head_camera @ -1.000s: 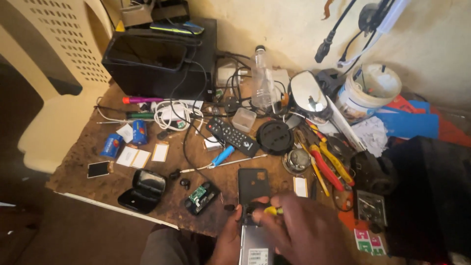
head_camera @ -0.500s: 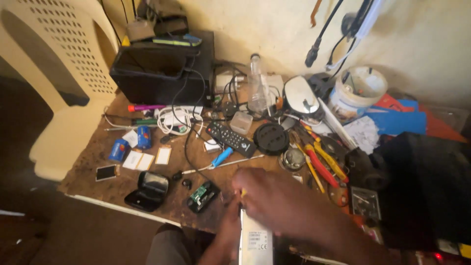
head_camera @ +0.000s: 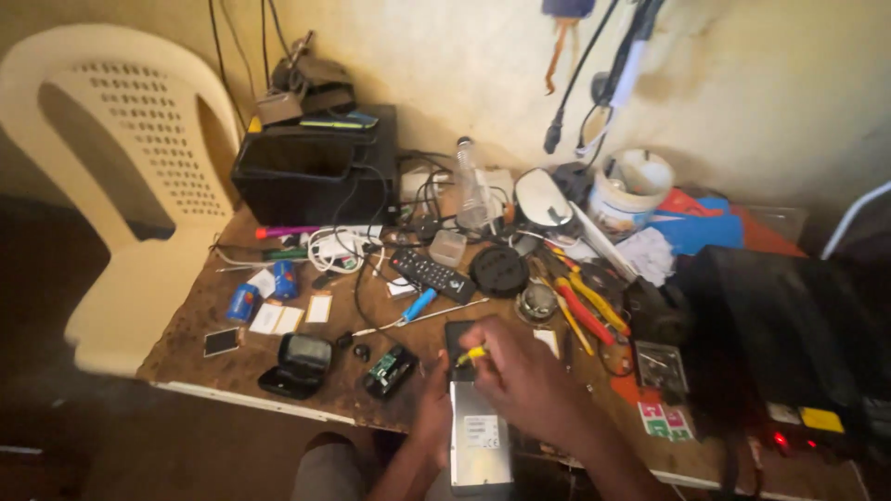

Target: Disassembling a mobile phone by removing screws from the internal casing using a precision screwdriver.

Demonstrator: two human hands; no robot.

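An opened phone (head_camera: 479,436) lies lengthwise at the front edge of the wooden table (head_camera: 195,357), its silver battery showing. My left hand (head_camera: 433,408) grips the phone's left side. My right hand (head_camera: 524,376) is over the phone's upper end and holds a small yellow-handled tool (head_camera: 471,353), its tip at the dark top part of the phone.
A black open case (head_camera: 297,364) and a small circuit board (head_camera: 389,369) lie left of the phone. A remote (head_camera: 430,275), blue-handled screwdriver (head_camera: 418,304), pliers (head_camera: 583,301), a white tub (head_camera: 629,190) and cables crowd the table. A black box (head_camera: 311,172) stands at the back; a plastic chair (head_camera: 121,186) stands left.
The view has shifted and the table sits lower right in frame. My right hand went across the phone and now sits at its top end with the yellow tool.
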